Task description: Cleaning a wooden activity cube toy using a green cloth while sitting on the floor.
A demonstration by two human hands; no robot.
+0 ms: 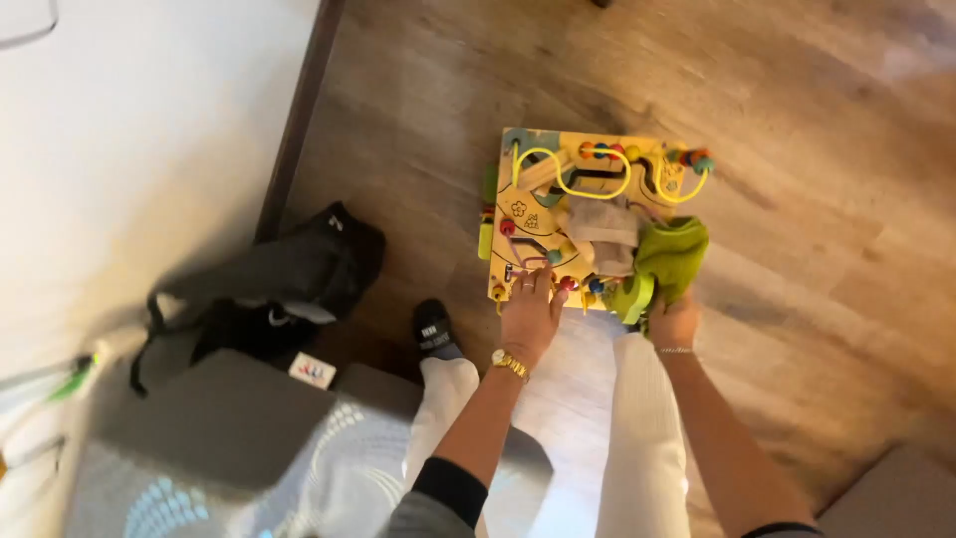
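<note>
Fingers (526,289) of the left hand (528,321) lie spread and flat on the near edge of a wooden activity toy (538,214), pressing on it rather than closed round anything; a gold wristwatch (509,365) sits on that wrist. Just to the right, the right hand (674,321) is closed on a green cloth (669,261), its fingers hidden under the fabric, so their exact curl cannot be told.

Seen from the head camera, the toy stands on the wood floor (817,199) directly beyond both hands. It is a square yellow board with winding grooves, small painted shapes and coloured pegs. Two yellow wire loops (573,174) arch over its far side, carrying a row of red, orange, blue and green beads (602,150). A pale grey-white rag (602,231) lies across the middle of the board, touching the green cloth, which bunches over the board's right near corner.

Below the hands, two legs in white trousers (647,428) reach toward the toy, and one foot in a dark sock (433,331) shows just left of the left hand. Well to the left of the fingers a black bag (289,284) with a strap lies against the white wall (149,149). Near it, on the floor, is one small white rectangular card (312,371) with red and blue marks, resting against the edge of a grey patterned cushion (229,448).
</note>
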